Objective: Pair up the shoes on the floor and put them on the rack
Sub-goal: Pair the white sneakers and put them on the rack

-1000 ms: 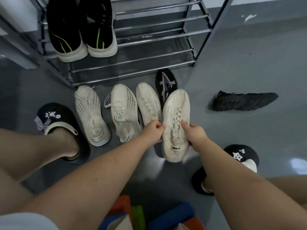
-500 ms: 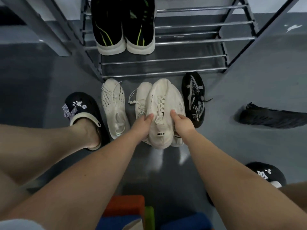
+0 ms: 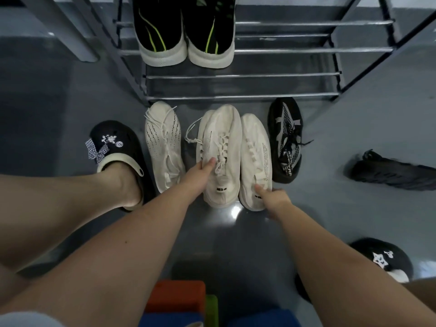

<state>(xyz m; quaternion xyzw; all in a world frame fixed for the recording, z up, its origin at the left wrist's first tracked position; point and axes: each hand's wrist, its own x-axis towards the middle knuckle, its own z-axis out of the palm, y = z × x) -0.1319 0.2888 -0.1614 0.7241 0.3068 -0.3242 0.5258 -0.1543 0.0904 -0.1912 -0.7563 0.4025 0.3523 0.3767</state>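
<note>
On the glossy grey floor (image 3: 236,244), head view, two white knit sneakers are lying side by side just in front of the rack (image 3: 283,75). Left white sneaker (image 3: 220,147) is sitting raised, overlapping another white shoe beneath it; soft mesh upper, rounded toe, flat white laces, small black label on the tongue. Left hand (image 3: 200,172) is gripping its left side, thumb pressing on the upper near the laces, fingers tucked under out of sight. Right white sneaker (image 3: 256,159) is resting flat on the floor, same mesh, tiny printed text along its side. Right hand (image 3: 274,197) is pinching its heel edge, thumb on top, fingers curling around the side. White laced sneaker (image 3: 162,142) with dotted black lines is lying further left, apart. Black patterned sneaker (image 3: 286,140) is lying just right of the pair, laces trailing. Black sneaker (image 3: 396,171) is lying on its side, well apart. Black-and-green pair (image 3: 186,31) with thick white soles is sitting on the metal-bar shelf. Black clogs (image 3: 115,142) with charms are showing on the person's feet.
</note>
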